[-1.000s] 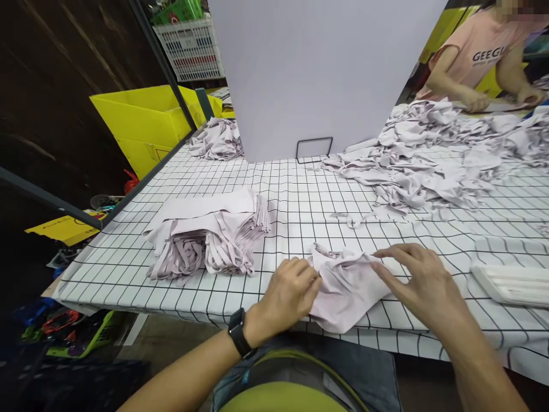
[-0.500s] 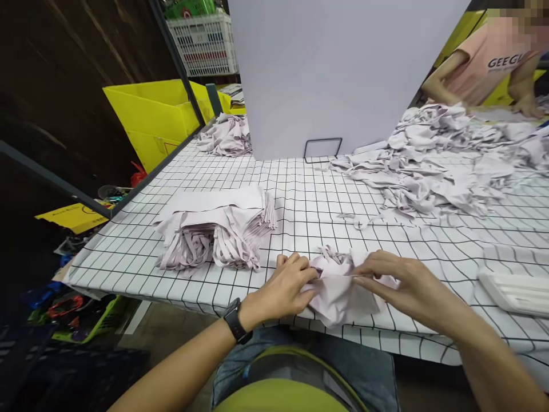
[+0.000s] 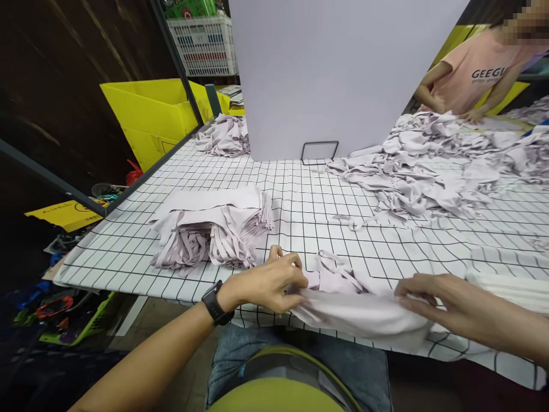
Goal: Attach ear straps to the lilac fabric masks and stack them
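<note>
A pale pinkish-white fabric garment with thin straps (image 3: 364,312) is stretched sideways at the table's front edge. My left hand (image 3: 278,280), with a black watch on the wrist, pinches its left end. Its right end is held between the thumb and fingers of my right hand (image 3: 433,297), slightly blurred. Straps of the garment lie loosely on the cloth behind the stretched edge. To the left sits a neat stack of folded garments (image 3: 214,223) of the same fabric, their straps hanging in loops toward me.
A large loose heap of similar garments (image 3: 429,171) spreads over the right back. A smaller pile (image 3: 225,134) lies at the back left. A tall white panel (image 3: 343,74) stands behind the grid-patterned tablecloth (image 3: 309,194). A yellow bin (image 3: 146,114) is beyond the left edge; a co-worker (image 3: 476,74) is at far right.
My hands have moved apart, the right one to the right and the left one slightly left. The garment between them is now pulled out wide.
</note>
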A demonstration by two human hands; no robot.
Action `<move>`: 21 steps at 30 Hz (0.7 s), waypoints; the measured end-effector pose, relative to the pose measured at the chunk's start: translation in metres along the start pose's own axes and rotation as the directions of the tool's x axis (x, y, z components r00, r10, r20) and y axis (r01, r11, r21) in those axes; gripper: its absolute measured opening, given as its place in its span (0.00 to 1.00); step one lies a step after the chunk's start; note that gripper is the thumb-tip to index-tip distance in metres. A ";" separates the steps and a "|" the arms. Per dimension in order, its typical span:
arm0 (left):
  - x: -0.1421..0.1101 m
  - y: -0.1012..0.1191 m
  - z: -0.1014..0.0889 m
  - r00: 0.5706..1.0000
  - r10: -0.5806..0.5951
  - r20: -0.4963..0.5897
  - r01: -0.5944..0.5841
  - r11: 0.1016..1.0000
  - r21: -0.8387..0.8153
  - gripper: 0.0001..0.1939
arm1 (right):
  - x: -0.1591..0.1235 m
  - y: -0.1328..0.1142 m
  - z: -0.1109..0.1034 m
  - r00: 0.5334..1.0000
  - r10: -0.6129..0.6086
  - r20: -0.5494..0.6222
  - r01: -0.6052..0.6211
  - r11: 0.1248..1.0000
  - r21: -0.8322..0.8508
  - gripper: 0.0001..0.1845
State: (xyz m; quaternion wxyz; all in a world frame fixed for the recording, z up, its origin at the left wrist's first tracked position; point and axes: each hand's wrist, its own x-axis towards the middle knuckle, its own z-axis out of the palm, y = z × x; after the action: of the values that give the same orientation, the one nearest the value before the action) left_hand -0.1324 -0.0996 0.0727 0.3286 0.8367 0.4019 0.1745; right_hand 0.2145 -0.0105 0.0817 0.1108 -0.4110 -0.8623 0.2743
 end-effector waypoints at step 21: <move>0.003 -0.008 0.006 0.998 0.049 0.039 -0.040 0.976 -0.213 0.04 | 0.043 -0.079 0.024 0.877 -0.289 0.385 0.170 0.934 0.314 0.11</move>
State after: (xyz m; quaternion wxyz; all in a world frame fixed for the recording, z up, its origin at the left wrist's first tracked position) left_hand -0.1317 -0.0957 0.0629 0.4209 0.8093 0.3548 0.2050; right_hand 0.1254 -0.0270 0.1052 0.0075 -0.2160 -0.8629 0.4569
